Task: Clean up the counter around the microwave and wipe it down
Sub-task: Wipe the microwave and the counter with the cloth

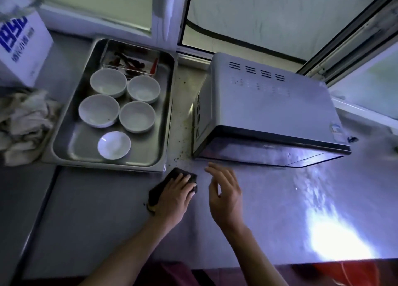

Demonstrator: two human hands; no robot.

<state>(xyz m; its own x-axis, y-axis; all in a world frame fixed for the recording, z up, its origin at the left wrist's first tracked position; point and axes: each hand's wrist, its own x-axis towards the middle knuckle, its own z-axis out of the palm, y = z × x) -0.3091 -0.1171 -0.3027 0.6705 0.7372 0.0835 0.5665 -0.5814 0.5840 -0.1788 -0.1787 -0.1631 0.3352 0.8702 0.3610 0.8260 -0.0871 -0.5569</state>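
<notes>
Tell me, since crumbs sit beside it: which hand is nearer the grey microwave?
Right. The right hand hovers just before the grey microwave; the left hand presses the dark sponge farther left.

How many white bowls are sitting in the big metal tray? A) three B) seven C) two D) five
D: the metal tray holds five white bowls, two pairs side by side and one smaller, shallower bowl nearest the person.
</notes>
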